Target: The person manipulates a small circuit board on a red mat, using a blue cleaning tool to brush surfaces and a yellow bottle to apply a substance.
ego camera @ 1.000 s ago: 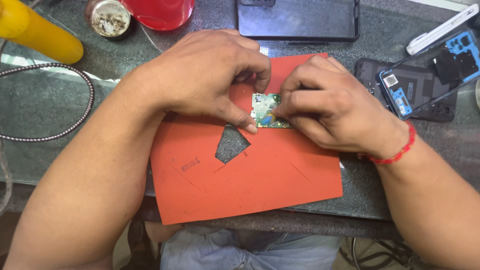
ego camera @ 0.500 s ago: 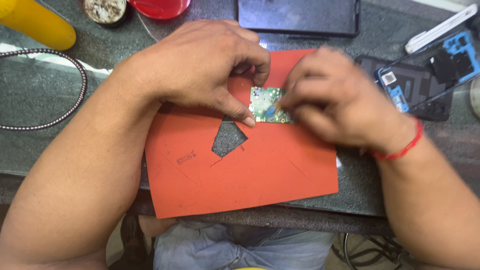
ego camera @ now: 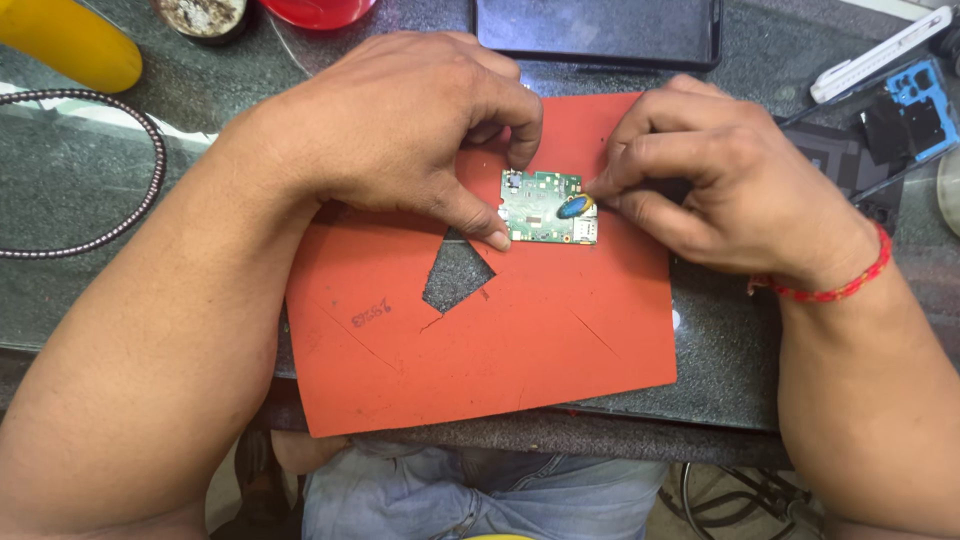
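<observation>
Head view, the only one we have: our left hand pinches the small green circuit board by its left edge, thumb at the board's lower left corner and forefinger at its top edge, so that grip is clenched on the board; our right hand, with a red thread band round the wrist, meets the board from 3 o'clock, its fingertips closed on a small blue and yellow piece lying on the board's right part; whether that piece is lifted or only touched, we cannot tell; the board rests on an orange mat just above the mat's middle, and an angular hole is cut in the mat at 7 o'clock of the board; the mat lies on the dark stone desk and overhangs its near edge; at 12 o'clock of the board lies a dark phone; at 2 o'clock an opened phone body with blue parts and a white pen-like tool; at 10 o'clock a yellow object, and below it a braided cable.
</observation>
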